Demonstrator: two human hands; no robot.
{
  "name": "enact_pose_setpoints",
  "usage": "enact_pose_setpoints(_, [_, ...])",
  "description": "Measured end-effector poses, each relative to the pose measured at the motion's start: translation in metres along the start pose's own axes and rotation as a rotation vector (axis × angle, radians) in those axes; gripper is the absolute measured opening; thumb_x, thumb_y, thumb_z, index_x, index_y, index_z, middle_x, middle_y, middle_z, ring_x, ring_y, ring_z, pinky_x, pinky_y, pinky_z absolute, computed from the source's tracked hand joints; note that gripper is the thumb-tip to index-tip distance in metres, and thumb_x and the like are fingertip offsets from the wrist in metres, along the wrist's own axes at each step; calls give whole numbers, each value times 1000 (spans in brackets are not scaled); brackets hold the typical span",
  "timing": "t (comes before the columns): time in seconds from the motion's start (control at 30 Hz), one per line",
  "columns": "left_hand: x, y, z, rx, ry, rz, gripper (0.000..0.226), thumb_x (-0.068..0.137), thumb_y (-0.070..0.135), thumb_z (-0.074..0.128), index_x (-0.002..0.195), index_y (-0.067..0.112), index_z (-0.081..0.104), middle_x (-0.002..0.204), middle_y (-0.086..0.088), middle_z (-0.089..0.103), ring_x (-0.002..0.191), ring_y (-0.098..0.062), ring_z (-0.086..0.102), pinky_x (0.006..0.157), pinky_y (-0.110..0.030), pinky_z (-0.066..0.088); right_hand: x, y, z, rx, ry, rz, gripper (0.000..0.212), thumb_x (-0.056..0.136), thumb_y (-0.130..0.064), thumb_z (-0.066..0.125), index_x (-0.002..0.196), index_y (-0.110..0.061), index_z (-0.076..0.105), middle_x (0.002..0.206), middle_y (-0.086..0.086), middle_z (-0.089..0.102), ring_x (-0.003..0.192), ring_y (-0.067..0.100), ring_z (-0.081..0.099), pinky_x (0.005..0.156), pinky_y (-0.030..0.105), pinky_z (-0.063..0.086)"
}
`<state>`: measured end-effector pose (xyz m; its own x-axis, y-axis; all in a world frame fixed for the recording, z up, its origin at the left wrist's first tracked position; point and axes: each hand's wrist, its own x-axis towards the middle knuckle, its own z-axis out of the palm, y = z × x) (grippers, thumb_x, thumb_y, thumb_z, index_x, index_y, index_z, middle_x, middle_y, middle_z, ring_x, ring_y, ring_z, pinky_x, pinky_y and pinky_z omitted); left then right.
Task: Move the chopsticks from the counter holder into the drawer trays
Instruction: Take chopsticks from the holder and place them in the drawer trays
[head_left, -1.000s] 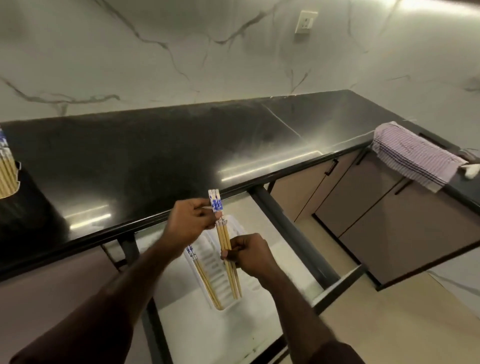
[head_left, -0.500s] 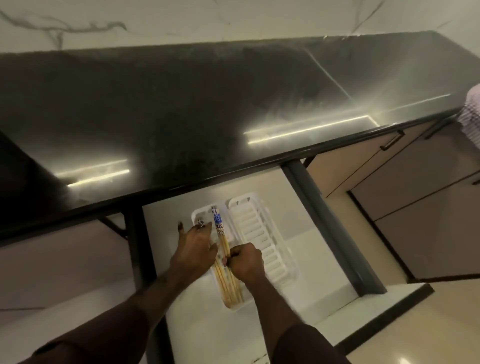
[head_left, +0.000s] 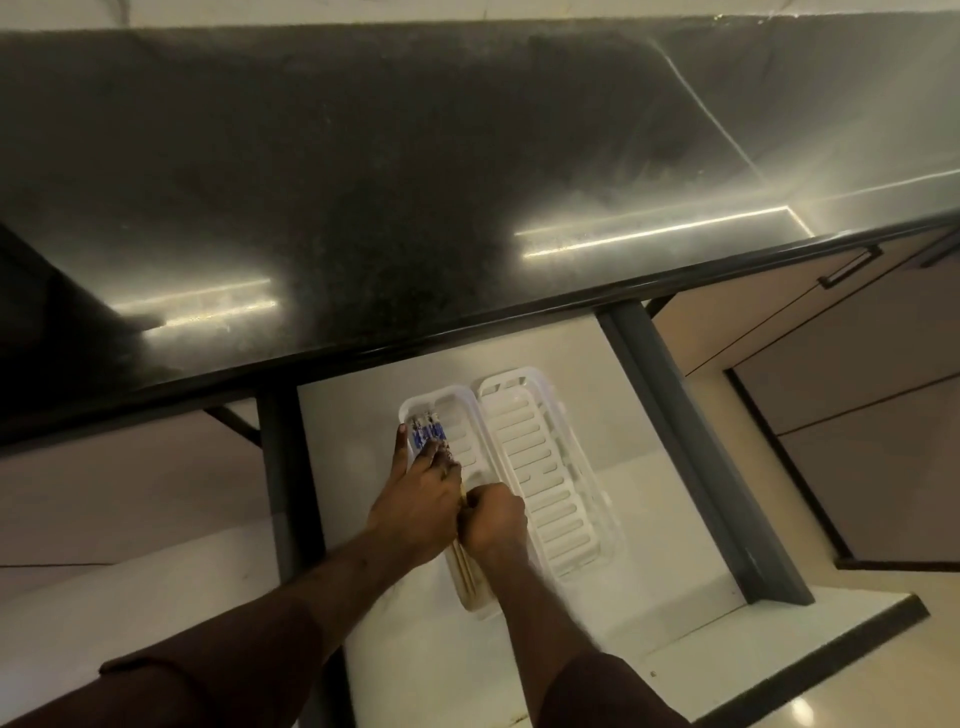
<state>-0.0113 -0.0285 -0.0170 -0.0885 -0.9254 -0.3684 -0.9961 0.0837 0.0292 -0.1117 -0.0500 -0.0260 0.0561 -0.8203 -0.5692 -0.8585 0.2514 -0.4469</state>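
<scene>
Inside the slotted white plastic tray (head_left: 415, 410), both hands (head_left: 415, 512) (head_left: 493, 525) clasping slender wooden chopsticks (head_left: 428, 431).

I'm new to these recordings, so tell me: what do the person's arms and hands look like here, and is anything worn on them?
Both hands, left and right, are bare: no gloves visible. The forearms are bare too. Dark brownish sleeves end partway up each arm.

Below the counter (head_left: 467, 182) edge my open drawer (head_left: 701, 457) holds two trays side by side, the chopsticks (head_left: 428, 434) lying in the left tray (head_left: 415, 408), the right tray (head_left: 540, 467) just beside it.
</scene>
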Motion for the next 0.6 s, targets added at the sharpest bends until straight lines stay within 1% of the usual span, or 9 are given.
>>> enact_pose_setpoints(0.1, [3, -2, 1, -5, -8, 19, 57, 99, 36, 36, 149, 11, 27, 158, -11, 28, 149, -31, 8, 106, -60, -27, -2, 2, 3, 12, 34, 15, 16, 88, -12, 60, 78, -11, 73, 69, 2, 64, 60, 14, 59, 65, 29, 52])
enact_pose_setpoints(0.13, [3, -3, 1, -7, -11, 26, 57, 100, 36, 36, 150, 11, 26, 158, -10, 27, 149, -30, 8, 104, -58, -29, -3, 2, 4, 12, 43, 25, 15, 88, -12, 60, 80, -11, 73, 71, 3, 65, 63, 15, 61, 66, 29, 51])
enact_pose_setpoints(0.23, [5, -5, 5, -7, -22, 44, 58, 100, 37, 35, 151, 11, 22, 159, -10, 24, 149, -30, 7, 97, -55, -35, -4, 0, 6, 18, 64, 60, 15, 89, -11, 58, 92, -10, 73, 89, 6, 71, 81, 21, 67, 69, 29, 49])
enact_pose_setpoints(0.33, [5, -6, 6, 6, -28, 60, 60, 100, 40, 37, 151, 12, 21, 159, -10, 25, 149, -31, 7, 93, -52, -38, -6, 0, 9, 31, 95, 69, 18, 96, -13, 52, 97, -12, 69, 94, 5, 69, 81, 17, 62, 74, 28, 50])
enact_pose_setpoints(0.43, [6, -6, 5, 51, -35, 82, 61, 100, 41, 36, 151, 11, 21, 158, -12, 25, 149, -33, 9, 95, -54, -36, -6, 1, 11, -33, 85, 27, 18, 95, -11, 53, 104, -11, 68, 101, 7, 69, 84, 17, 61, 76, 25, 47])
enact_pose_setpoints(0.53, [6, -6, 4, 105, -48, 89, 60, 100, 42, 31, 151, 10, 22, 159, -14, 23, 149, -34, 9, 100, -58, -29, -5, 1, 9, -94, 89, -8, 19, 95, -10, 53, 108, -11, 67, 104, 7, 69, 89, 18, 63, 73, 22, 43])
enact_pose_setpoints(0.6, [6, -5, 3, 125, -60, 94, 59, 101, 42, 29, 150, 10, 23, 159, -15, 22, 149, -35, 8, 103, -59, -26, -6, 1, 8, -143, 90, -41, 21, 95, -11, 53, 111, -12, 66, 107, 6, 68, 94, 18, 65, 78, 23, 47])
